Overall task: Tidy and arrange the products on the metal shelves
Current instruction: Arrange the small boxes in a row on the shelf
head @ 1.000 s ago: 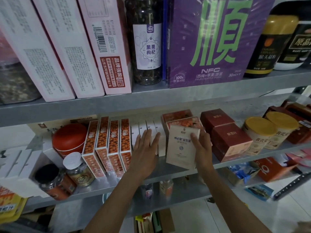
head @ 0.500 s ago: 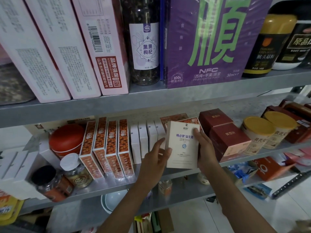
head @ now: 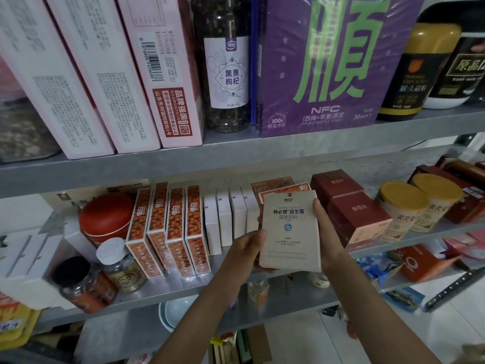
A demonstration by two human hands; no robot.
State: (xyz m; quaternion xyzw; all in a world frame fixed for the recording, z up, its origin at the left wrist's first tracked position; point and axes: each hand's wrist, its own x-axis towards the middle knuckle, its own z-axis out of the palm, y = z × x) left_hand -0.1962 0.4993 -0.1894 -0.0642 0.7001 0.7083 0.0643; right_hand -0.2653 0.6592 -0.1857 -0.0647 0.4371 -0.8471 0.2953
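Two hands hold one beige box point(head: 290, 232) at frame centre: the left hand point(head: 248, 249) grips its lower left corner, the right hand point(head: 326, 232) clasps its right edge. It hovers before the middle shelf point(head: 168, 287), not yet placed. Behind it, white boxes point(head: 231, 216) and orange boxes point(head: 170, 227) stand in neat rows. Jars point(head: 120, 264) at lower left look jumbled, likely left to tidy.

A grey metal shelving unit point(head: 236, 164) fills the view, its flat boards stacked in tiers: an upper board point(head: 367, 143), a middle board point(head: 183, 287) below it and a lower board point(head: 110, 340) under that. Past the unit's right end a pale, glossy tiled floor point(head: 456, 329) shows, bright with reflected light. The metal has a dull, mottled sheen under dim, even lighting.
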